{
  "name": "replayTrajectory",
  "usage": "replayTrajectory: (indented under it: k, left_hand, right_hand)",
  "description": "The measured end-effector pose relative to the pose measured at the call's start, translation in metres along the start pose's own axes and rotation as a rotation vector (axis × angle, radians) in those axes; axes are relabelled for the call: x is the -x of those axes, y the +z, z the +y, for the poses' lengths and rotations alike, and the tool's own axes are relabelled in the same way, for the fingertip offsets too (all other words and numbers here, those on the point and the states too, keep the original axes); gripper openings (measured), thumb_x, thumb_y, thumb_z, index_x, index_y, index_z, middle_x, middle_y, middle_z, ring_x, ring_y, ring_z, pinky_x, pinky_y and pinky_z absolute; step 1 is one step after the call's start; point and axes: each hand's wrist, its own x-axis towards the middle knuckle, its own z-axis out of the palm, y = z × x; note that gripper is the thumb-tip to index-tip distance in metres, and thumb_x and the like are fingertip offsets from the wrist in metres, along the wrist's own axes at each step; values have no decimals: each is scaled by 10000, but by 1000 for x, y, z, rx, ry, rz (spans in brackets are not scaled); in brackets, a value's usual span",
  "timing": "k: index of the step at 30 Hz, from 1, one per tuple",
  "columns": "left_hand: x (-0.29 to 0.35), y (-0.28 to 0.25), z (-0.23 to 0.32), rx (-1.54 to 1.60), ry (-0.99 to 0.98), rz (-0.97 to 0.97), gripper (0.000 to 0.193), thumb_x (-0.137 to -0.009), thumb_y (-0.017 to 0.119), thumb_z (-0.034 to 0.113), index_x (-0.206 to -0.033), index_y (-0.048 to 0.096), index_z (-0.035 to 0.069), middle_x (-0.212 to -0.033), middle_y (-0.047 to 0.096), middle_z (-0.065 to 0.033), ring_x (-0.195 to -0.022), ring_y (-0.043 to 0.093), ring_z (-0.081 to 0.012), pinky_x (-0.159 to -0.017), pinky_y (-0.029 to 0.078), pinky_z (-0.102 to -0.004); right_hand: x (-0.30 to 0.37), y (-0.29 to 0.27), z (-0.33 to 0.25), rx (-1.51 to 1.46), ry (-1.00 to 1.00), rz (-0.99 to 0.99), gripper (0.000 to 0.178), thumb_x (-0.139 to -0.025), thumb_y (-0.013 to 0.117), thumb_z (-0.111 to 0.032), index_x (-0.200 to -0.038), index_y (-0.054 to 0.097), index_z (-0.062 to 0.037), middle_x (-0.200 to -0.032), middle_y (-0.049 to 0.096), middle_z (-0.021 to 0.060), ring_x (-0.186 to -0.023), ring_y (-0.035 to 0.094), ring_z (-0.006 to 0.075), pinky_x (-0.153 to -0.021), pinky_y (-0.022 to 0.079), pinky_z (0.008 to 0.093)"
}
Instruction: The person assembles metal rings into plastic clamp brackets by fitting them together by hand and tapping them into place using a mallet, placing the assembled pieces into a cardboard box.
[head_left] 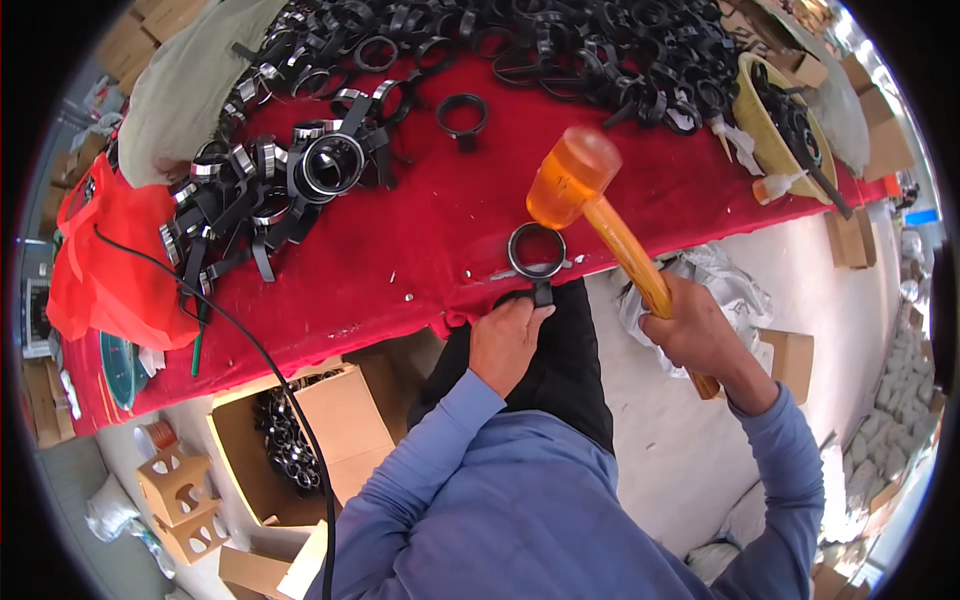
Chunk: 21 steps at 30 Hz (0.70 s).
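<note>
My right hand [695, 325] is closed round the wooden handle of a mallet [575, 175] with an amber, see-through head. The mallet head is held up over the table, just beyond and to the right of a black ring-shaped part [514, 250] with a short tab. This part rests at the near edge of the red-covered table [400, 250]. My left hand [505, 340] pinches the part's tab at the table edge, its fingertips partly hidden. A single black ring [462, 117] lies apart on the cloth farther back.
Black and silver rings [330, 165] are heaped at the left, and a large black pile [600, 50] fills the back. A red bag [115, 265], a yellow basket [760, 120] and a dark cable [250, 335] flank the work. Below stands an open carton [340, 430] of metal parts.
</note>
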Motion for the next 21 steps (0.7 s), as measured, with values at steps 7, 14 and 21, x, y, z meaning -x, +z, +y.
replayTrajectory:
  k: [7, 14, 21]
  left_hand:
    - [-6, 0, 4, 48, 33, 4, 304, -985, 754, 237, -843, 625, 1, -791, 639, -220, -739, 644, -436, -623, 495, -499]
    - [-3, -7, 3, -14, -2, -28, 296, -992, 747, 215, -856, 630, -20, -790, 644, -218, -740, 645, -439, -624, 498, -485]
    - [-4, -4, 1, 32, 4, -48, 241, -984, 757, 179, -906, 670, -31, -810, 676, -213, -735, 676, -407, -628, 512, -450]
  right_hand:
    - [36, 46, 39, -156, -10, 229, 259, -892, 703, -123, -1064, 599, 41, -834, 672, 305, -820, 689, 511, -740, 552, 499]
    - [43, 38, 27, -367, 106, 244, 196, -909, 710, -105, -1019, 591, 5, -741, 631, 154, -672, 662, 287, -664, 533, 409]
    - [54, 72, 41, -224, 62, 127, 225, -905, 706, -130, -1002, 574, 23, -768, 645, 276, -701, 669, 466, -660, 517, 483]
